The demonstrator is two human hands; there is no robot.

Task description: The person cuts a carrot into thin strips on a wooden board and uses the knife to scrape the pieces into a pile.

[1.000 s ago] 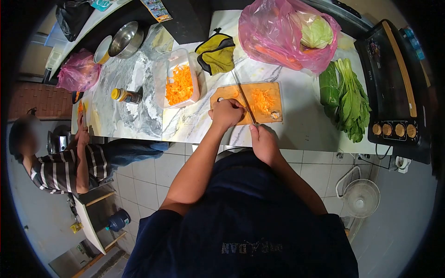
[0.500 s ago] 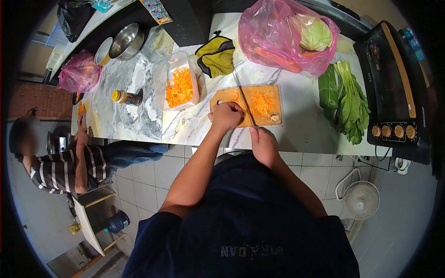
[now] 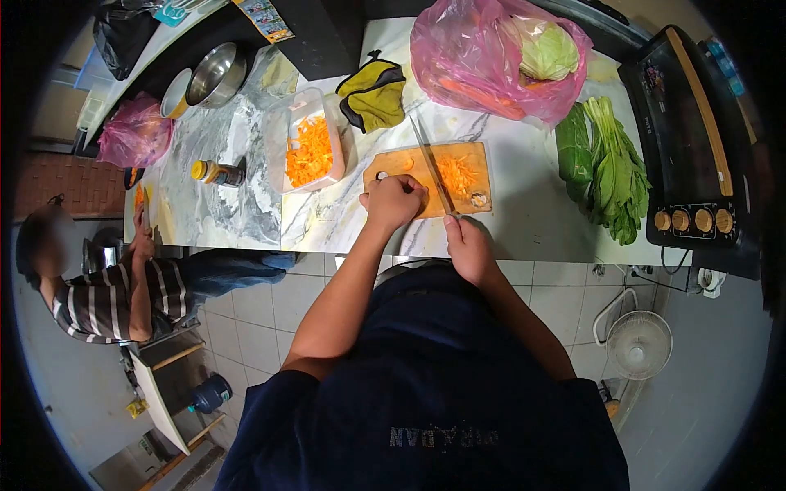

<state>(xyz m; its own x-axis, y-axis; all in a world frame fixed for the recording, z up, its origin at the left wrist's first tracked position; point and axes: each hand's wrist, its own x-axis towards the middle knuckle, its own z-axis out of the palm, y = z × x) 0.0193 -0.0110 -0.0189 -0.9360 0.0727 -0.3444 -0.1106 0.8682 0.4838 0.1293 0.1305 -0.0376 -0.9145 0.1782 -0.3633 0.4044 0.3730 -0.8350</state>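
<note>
A wooden cutting board point(image 3: 385, 162) lies on the counter below me. On it, my left hand point(image 3: 395, 202) rests with its fingers curled together at the left part; whatever they pinch is hidden beneath them. A small carrot slice point(image 3: 408, 164) lies just beyond the knuckles. My right hand point(image 3: 471, 248), at the board's near edge, is closed round the handle of a kitchen knife point(image 3: 432, 168). The blade points away from me, close to the left fingertips. Right of the blade sits a heap of carrot strips point(image 3: 458, 176), with a small pale round piece point(image 3: 479, 199) near the corner.
A plastic container point(image 3: 336, 168) of shredded carrot point(image 3: 311, 151) stands left of the board. Behind are a yellow-green cloth point(image 3: 372, 96) and a pink bag point(image 3: 458, 65) with a cabbage point(image 3: 548, 53). Leafy greens point(image 3: 610, 176) and a toaster oven point(image 3: 688, 147) are right. Another person point(image 3: 123, 295) sits left.
The whole view has shifted slightly. Against the board, the knife blade has moved a little to the right, away from my left fingers. My left hand keeps about the same place.
</note>
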